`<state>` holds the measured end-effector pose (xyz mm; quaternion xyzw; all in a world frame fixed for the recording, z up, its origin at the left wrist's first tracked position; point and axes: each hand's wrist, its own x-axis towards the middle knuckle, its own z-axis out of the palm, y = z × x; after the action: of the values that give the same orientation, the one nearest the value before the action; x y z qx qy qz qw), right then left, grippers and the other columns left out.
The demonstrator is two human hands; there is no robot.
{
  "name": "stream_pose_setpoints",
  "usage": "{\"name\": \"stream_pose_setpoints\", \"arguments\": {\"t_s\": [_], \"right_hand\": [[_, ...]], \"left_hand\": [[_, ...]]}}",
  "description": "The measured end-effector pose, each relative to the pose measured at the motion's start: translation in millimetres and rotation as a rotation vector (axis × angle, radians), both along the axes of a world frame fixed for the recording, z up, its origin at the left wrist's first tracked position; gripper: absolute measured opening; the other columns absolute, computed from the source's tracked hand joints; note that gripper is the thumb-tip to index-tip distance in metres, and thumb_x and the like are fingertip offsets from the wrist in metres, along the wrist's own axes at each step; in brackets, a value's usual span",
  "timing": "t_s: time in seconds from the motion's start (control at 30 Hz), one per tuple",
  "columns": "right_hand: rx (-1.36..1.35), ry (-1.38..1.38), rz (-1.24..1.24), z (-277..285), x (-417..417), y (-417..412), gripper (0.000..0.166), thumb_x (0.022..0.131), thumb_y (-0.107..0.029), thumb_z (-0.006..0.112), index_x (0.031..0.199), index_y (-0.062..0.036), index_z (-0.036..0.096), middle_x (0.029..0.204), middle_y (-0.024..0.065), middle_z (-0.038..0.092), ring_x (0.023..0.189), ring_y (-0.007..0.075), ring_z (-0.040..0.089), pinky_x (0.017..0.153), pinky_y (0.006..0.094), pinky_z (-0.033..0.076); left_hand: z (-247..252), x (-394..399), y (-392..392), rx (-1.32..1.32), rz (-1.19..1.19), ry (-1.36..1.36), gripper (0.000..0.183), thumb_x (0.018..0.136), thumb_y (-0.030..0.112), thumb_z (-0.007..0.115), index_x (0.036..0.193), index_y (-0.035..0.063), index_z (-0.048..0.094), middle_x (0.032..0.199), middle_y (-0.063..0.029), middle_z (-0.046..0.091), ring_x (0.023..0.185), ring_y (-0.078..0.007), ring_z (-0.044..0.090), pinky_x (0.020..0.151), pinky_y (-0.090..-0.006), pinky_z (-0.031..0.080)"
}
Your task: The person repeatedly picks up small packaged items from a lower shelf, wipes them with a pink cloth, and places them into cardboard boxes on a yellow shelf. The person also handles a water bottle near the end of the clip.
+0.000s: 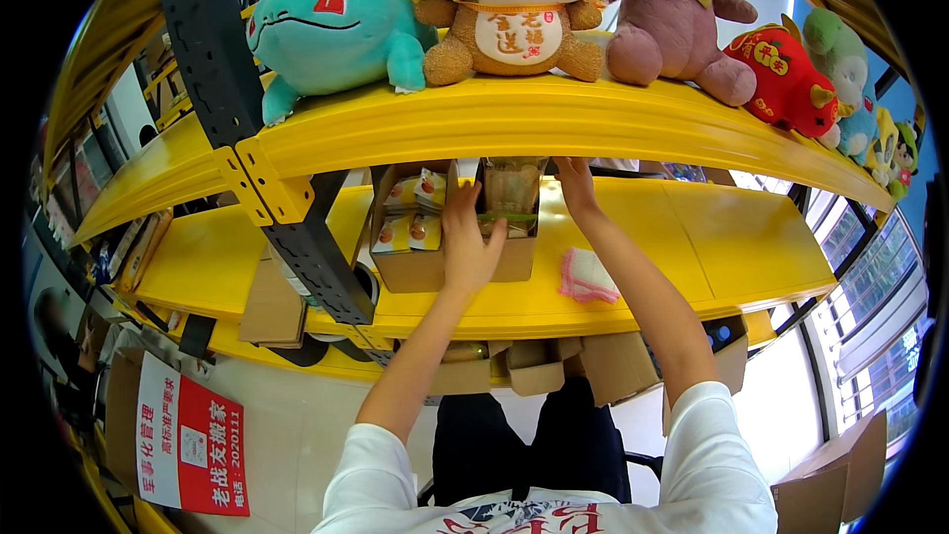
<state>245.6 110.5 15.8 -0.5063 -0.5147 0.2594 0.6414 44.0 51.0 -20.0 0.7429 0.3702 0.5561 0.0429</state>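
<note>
My left hand lies at the front left corner of a cardboard box, fingers along its side and thumb over the front. Clear plastic packets fill this box. Left of it, touching, stands a second cardboard box with several white, yellow and orange sachets in it. My right hand is by the far right side of the first box. The upper shelf hides part of its fingers, and I cannot tell if it touches the box. A folded white cloth with a pink edge lies near my right forearm.
The yellow upper shelf crosses above my hands and bears several plush toys. A black steel post stands left of the boxes on the yellow lower shelf. Open cartons sit beneath it. A printed carton stands at lower left.
</note>
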Motion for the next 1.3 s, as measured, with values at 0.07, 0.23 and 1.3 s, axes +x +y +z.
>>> {"name": "stream_pose_setpoints", "arguments": {"t_s": [0.07, 0.23, 1.3], "right_hand": [[0.043, -0.004, 0.086, -3, -4, -1, 0.053, 0.093, -0.041, 0.052, 0.135, -0.0081, 0.044, 0.128, 0.0112, 0.051, 0.111, 0.0242, 0.051, 0.093, 0.0379, 0.039], [0.168, 0.097, 0.209, -19, -32, 36, 0.056, 0.095, -0.042, 0.049, 0.137, -0.0070, 0.040, 0.130, 0.0124, 0.049, 0.121, 0.0250, 0.046, 0.099, 0.0379, 0.036], [0.089, 0.200, 0.329, -130, -69, 2, 0.063, 0.099, -0.044, 0.031, 0.140, 0.0038, 0.031, 0.144, 0.0163, 0.036, 0.133, 0.0259, 0.033, 0.110, 0.0330, 0.024]], "left_hand": [[-11, 1, -7, 0.046, 0.062, 0.050, 0.058, 0.082, 0.019, 0.065, 0.131, 0.0042, 0.039, 0.137, -0.0205, 0.036, 0.126, -0.0411, 0.032, 0.103, -0.0494, 0.031], [-43, -27, -11, 0.023, 0.188, 0.194, 0.058, 0.083, 0.023, 0.064, 0.132, 0.0047, 0.039, 0.140, -0.0189, 0.032, 0.127, -0.0408, 0.031, 0.103, -0.0501, 0.031], [-78, -3, -16, 0.105, 0.264, 0.013, 0.069, 0.081, 0.024, 0.064, 0.136, -0.0037, 0.032, 0.142, -0.0227, 0.029, 0.129, -0.0437, 0.028, 0.106, -0.0513, 0.026]]}}
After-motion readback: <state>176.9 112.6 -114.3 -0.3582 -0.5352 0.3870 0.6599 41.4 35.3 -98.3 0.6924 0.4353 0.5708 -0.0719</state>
